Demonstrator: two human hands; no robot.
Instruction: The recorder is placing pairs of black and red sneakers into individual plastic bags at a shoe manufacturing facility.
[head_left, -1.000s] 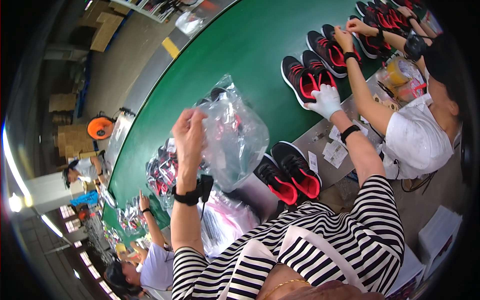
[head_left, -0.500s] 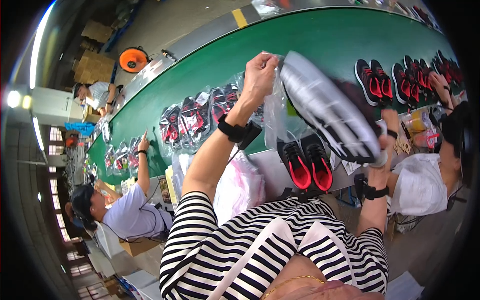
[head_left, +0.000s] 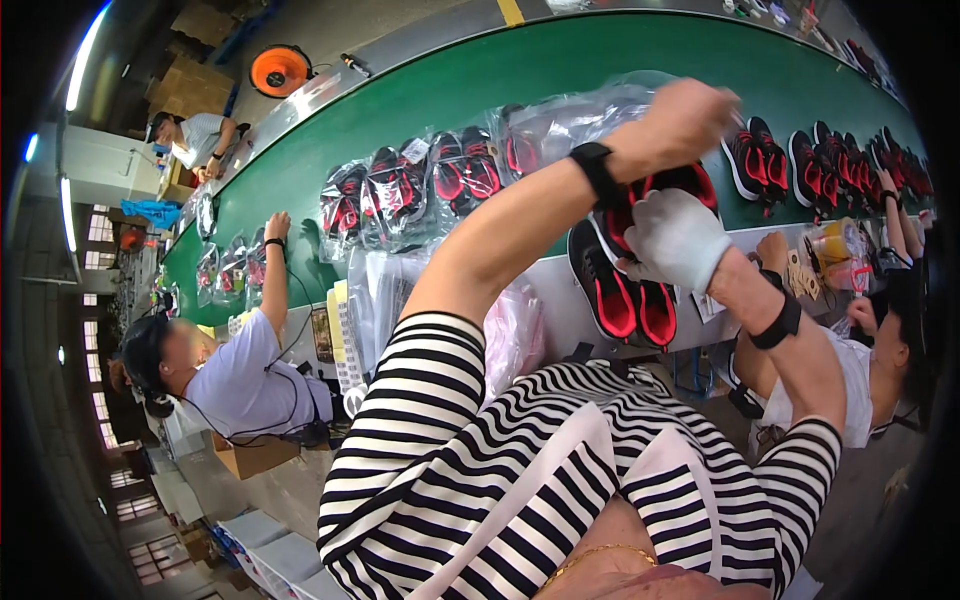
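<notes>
My right hand [head_left: 675, 240], in a white glove, grips the heel end of black sneakers with red lining [head_left: 683, 182], held over the belt's near edge. My bare left hand [head_left: 690, 125] is just beyond them, its fingers curled and slightly blurred; what they hold is hidden. A clear plastic bag [head_left: 575, 118] spreads out behind my left forearm, reaching close to that hand. Below the gloved hand, another pair of black and red sneakers [head_left: 600, 290] rests at the near edge, heels toward me.
Bagged sneakers [head_left: 395, 185] line the green conveyor belt [head_left: 420, 105] to the left; unbagged pairs [head_left: 755, 160] stand on the right. Plastic bags [head_left: 385, 295] hang at the near edge. A co-worker [head_left: 250, 375] sits at left, another [head_left: 870, 340] at right.
The sneakers have turned from soles showing to openings showing, and moved nearer to me. My left hand has swung right across them from the left. The plastic bag now spreads behind my forearm.
</notes>
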